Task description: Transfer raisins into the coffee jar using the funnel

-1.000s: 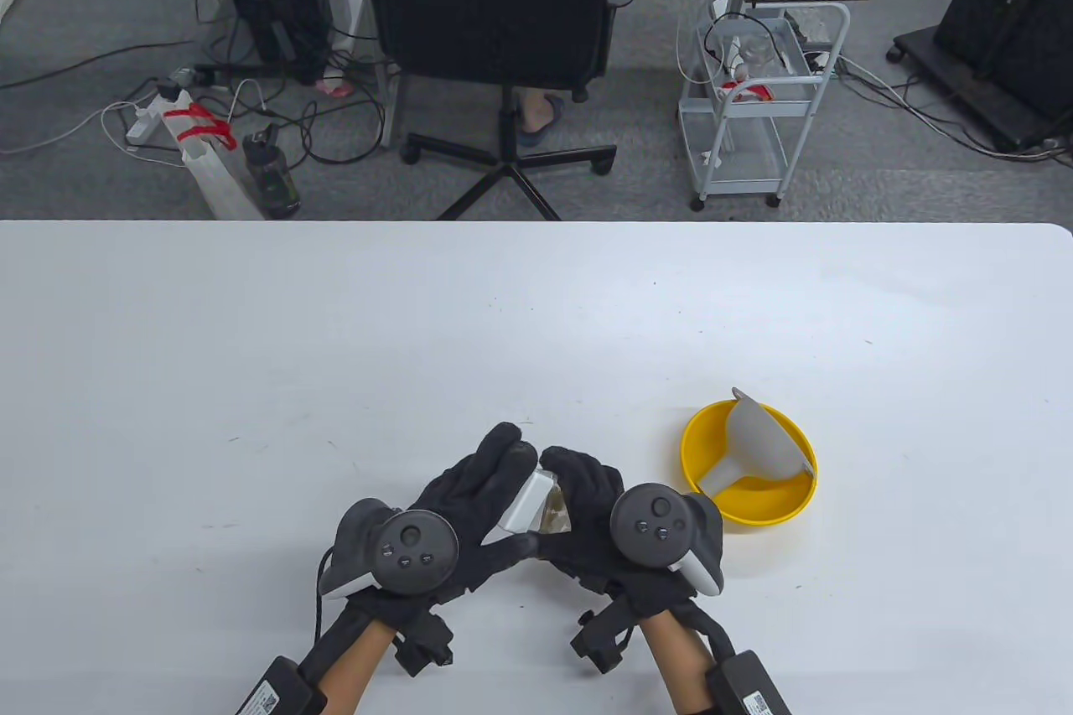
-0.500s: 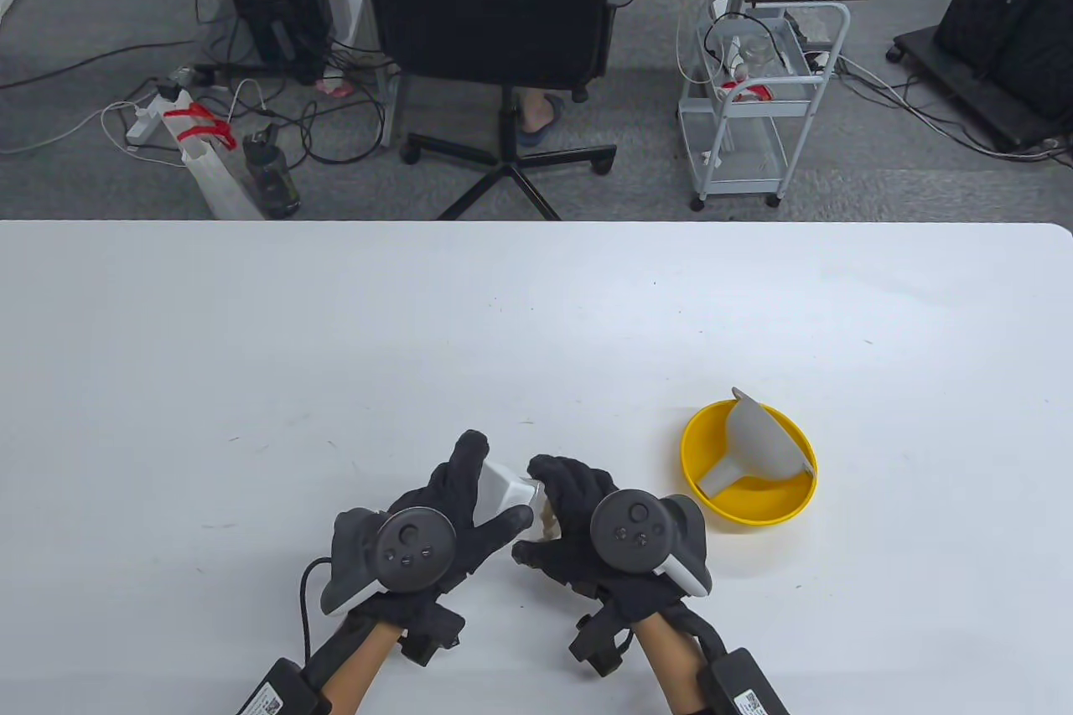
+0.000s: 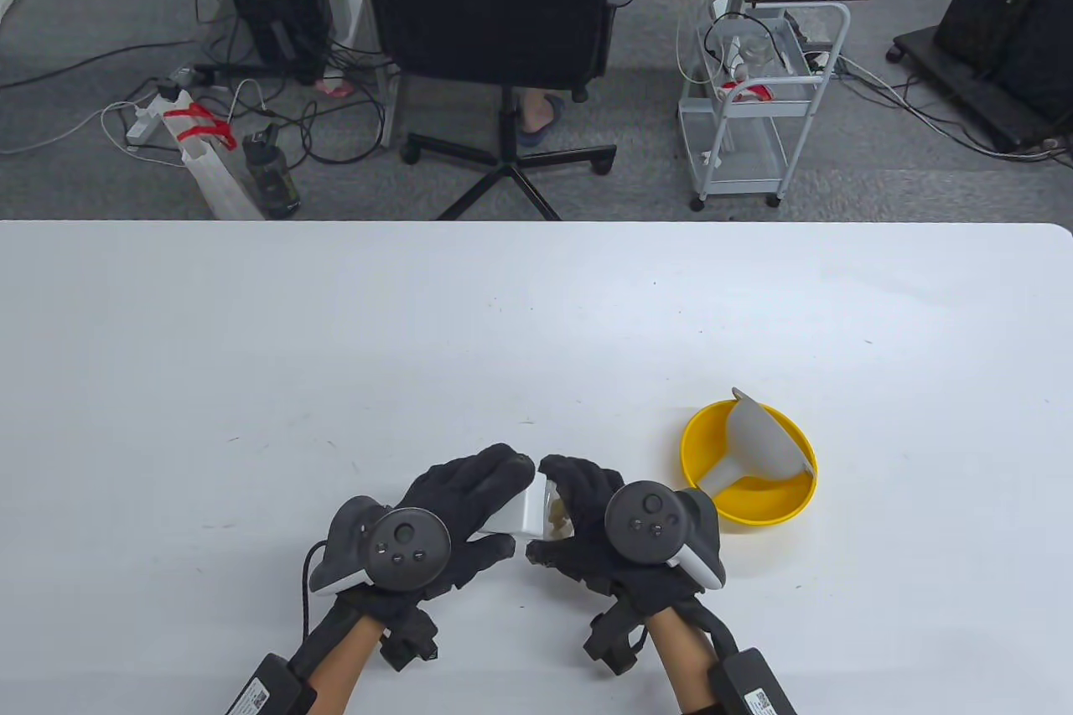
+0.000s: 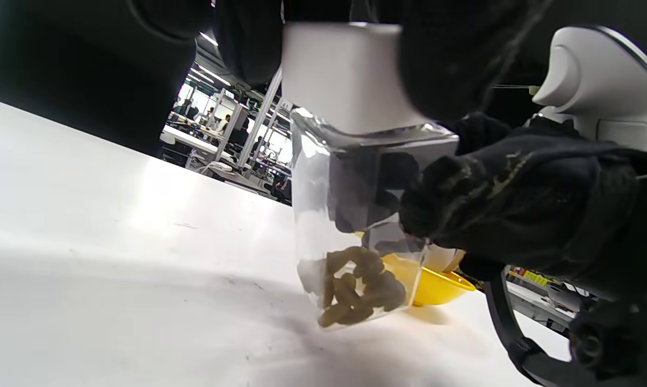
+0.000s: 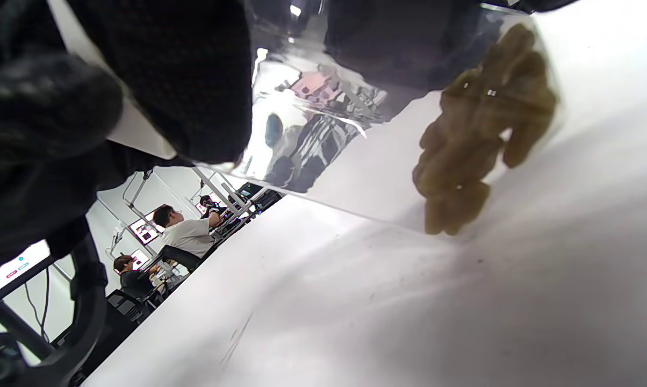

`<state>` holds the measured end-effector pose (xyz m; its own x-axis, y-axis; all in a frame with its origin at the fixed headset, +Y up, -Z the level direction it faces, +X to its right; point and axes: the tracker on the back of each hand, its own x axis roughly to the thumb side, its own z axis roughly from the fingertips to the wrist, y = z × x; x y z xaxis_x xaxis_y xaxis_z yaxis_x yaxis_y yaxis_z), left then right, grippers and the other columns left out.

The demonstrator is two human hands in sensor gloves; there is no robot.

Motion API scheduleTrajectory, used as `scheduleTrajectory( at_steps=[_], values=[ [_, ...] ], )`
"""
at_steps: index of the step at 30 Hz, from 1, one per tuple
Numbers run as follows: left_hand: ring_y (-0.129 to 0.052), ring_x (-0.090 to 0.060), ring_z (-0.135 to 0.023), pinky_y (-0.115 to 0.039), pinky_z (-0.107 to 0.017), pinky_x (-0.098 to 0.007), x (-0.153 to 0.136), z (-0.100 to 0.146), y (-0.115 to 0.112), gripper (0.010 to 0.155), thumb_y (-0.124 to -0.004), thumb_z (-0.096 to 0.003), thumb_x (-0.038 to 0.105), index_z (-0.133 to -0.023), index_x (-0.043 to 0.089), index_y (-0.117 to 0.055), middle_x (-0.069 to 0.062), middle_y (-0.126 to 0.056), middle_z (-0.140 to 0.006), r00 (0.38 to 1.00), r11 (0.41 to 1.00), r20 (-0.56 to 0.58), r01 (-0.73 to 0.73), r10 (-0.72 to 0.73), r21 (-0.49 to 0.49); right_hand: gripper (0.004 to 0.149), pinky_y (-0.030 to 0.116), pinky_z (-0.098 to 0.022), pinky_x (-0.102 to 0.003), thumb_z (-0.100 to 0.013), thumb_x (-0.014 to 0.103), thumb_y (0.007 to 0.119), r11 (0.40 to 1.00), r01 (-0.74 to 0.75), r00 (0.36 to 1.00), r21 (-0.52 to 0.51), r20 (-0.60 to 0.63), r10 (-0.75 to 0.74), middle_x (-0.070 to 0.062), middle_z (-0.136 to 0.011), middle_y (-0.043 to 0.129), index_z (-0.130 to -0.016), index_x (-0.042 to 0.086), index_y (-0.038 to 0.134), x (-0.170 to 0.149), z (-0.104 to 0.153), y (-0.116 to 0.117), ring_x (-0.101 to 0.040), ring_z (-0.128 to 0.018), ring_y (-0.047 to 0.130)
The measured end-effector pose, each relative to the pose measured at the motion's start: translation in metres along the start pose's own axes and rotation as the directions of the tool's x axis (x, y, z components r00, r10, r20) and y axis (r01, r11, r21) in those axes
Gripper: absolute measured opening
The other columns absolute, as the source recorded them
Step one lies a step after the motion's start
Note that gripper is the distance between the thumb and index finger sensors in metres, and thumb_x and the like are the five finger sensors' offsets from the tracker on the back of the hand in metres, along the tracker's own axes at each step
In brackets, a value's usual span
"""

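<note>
A clear square coffee jar (image 4: 356, 226) with a white lid (image 3: 521, 510) is held tilted just above the table (image 3: 335, 346) near its front edge. Pale greenish raisins (image 4: 358, 287) lie in its bottom corner. My left hand (image 3: 469, 501) grips the white lid (image 4: 345, 75). My right hand (image 3: 578, 510) wraps the glass body, its fingers (image 4: 495, 209) curled round it. In the right wrist view the raisins (image 5: 476, 140) show through the glass. A grey funnel (image 3: 759, 442) lies on its side in a yellow bowl (image 3: 712, 430) to the right of my hands.
The white table runs wide and bare to the left and far side. Beyond its far edge stand a black office chair (image 3: 495, 2), a white wire cart (image 3: 754, 111) and floor cables.
Both hands turned and shifted the jar: it came toward me half a second ago, then moved slightly right and away. The lid now shows a different face. Bowl and funnel stayed put.
</note>
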<state>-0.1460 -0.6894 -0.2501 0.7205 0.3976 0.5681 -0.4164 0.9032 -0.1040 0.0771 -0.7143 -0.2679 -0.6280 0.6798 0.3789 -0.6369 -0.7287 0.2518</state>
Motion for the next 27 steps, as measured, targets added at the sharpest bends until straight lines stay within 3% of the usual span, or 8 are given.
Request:
scheduleTrajectory(
  at_steps=[3, 8, 11, 15, 19, 24, 26, 27],
  values=[
    [-0.089, -0.024, -0.077, -0.072, -0.061, -0.051, 0.0, 0.001, 0.002, 0.085, -0.065, -0.0558, 0.073, -0.121, 0.025, -0.038, -0.014, -0.075, -0.105, 0.998, 0.997, -0.051, 0.046, -0.043, 0.06, 0.089, 0.047, -0.064, -0.082, -0.05, 0.042, 0.094, 1.0, -0.001, 1.0, -0.005, 0.014, 0.001, -0.027, -0.111, 0.048, -0.111, 0.018, 0.034, 0.003, 0.001, 0.0, -0.055, -0.095, 0.053],
    [-0.094, -0.014, -0.053, -0.078, -0.048, -0.047, 0.009, 0.001, 0.0, 0.093, -0.051, -0.056, 0.078, -0.121, 0.013, -0.04, -0.016, -0.086, -0.085, 0.983, 0.997, -0.171, 0.077, -0.072, 0.022, 0.089, 0.048, -0.064, -0.081, -0.05, 0.042, 0.093, 0.999, -0.039, 0.999, -0.008, 0.021, 0.039, -0.028, -0.11, 0.048, -0.111, 0.017, 0.034, 0.007, 0.0, 0.004, -0.056, -0.095, 0.054],
    [-0.092, -0.023, -0.071, -0.073, -0.059, -0.052, 0.011, -0.001, -0.003, 0.087, -0.058, -0.0586, 0.072, -0.124, 0.02, -0.034, -0.018, -0.077, -0.1, 0.988, 0.994, -0.113, 0.102, -0.105, -0.029, 0.089, 0.048, -0.064, -0.082, -0.05, 0.041, 0.094, 0.999, -0.043, 0.999, -0.016, 0.004, 0.043, -0.028, -0.11, 0.047, -0.111, 0.017, 0.034, 0.004, 0.001, 0.002, -0.056, -0.095, 0.053],
    [-0.059, -0.045, -0.113, -0.049, -0.075, -0.067, 0.011, -0.003, -0.006, 0.078, -0.077, -0.061, 0.044, -0.121, 0.042, -0.027, -0.014, -0.045, -0.13, 1.0, 0.996, -0.017, 0.023, -0.025, -0.091, 0.089, 0.047, -0.064, -0.082, -0.05, 0.04, 0.094, 0.999, -0.047, 0.999, -0.005, -0.013, 0.047, -0.027, -0.111, 0.047, -0.111, 0.018, 0.034, 0.0, 0.002, 0.001, -0.056, -0.096, 0.052],
    [-0.039, -0.047, -0.12, -0.039, -0.078, -0.069, 0.014, -0.003, -0.001, 0.074, -0.083, -0.0575, 0.034, -0.116, 0.048, -0.04, -0.001, -0.032, -0.134, 0.998, 0.997, 0.054, -0.022, 0.026, -0.08, 0.089, 0.047, -0.064, -0.082, -0.05, 0.04, 0.094, 1.0, 0.0, 1.0, -0.011, 0.0, 0.0, -0.027, -0.111, 0.047, -0.111, 0.018, 0.034, 0.001, 0.0, 0.002, -0.056, -0.096, 0.052],
    [-0.026, -0.044, -0.121, -0.031, -0.078, -0.069, 0.012, -0.002, 0.002, 0.051, -0.082, -0.0577, 0.047, -0.106, 0.042, -0.065, 0.005, -0.034, -0.134, 0.963, 0.967, 0.118, -0.232, 0.243, -0.102, 0.089, 0.048, -0.064, -0.082, -0.05, 0.041, 0.093, 1.0, -0.014, 1.0, -0.011, 0.015, 0.014, -0.027, -0.111, 0.047, -0.111, 0.018, 0.033, 0.004, 0.0, 0.004, -0.056, -0.096, 0.053],
    [-0.027, -0.041, -0.122, -0.03, -0.079, -0.069, 0.012, -0.001, 0.003, 0.046, -0.08, -0.0579, 0.05, -0.102, 0.039, -0.072, 0.006, -0.04, -0.133, 0.952, 0.962, 0.14, -0.268, 0.273, -0.056, 0.089, 0.048, -0.064, -0.082, -0.05, 0.041, 0.093, 1.0, -0.003, 1.0, -0.017, 0.023, 0.003, -0.027, -0.111, 0.046, -0.111, 0.018, 0.033, 0.005, 0.001, 0.003, -0.056, -0.096, 0.053],
    [-0.027, -0.04, -0.122, -0.03, -0.079, -0.068, 0.013, 0.0, 0.003, 0.048, -0.078, -0.0591, 0.051, -0.105, 0.039, -0.068, 0.004, -0.033, -0.134, 0.953, 0.963, 0.142, -0.268, 0.269, -0.023, 0.089, 0.048, -0.064, -0.081, -0.05, 0.041, 0.093, 1.0, 0.003, 1.0, -0.024, 0.025, -0.002, -0.027, -0.111, 0.046, -0.111, 0.018, 0.032, 0.005, 0.001, 0.003, -0.056, -0.096, 0.053]
  ],
)
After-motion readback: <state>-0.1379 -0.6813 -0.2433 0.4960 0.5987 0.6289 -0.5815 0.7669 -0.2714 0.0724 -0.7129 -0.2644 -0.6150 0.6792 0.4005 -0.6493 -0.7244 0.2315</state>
